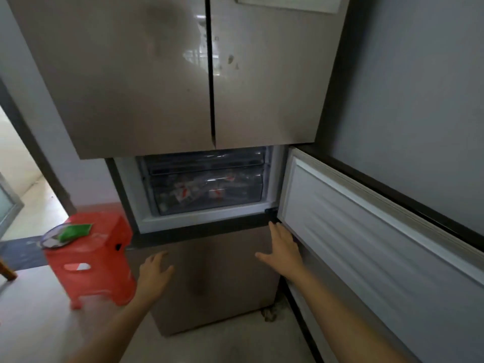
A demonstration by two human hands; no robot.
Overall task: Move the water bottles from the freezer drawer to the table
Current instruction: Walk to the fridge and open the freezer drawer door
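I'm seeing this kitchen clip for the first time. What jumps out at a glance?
The open freezer door swung out to the right draws the eye first, baring clear drawers where red-and-white labelled water bottles lie heaped. Both bare hands, left hand and right hand, reach forward empty just below that compartment. A bright red plastic stool stands at lower left, with a green packet on it.
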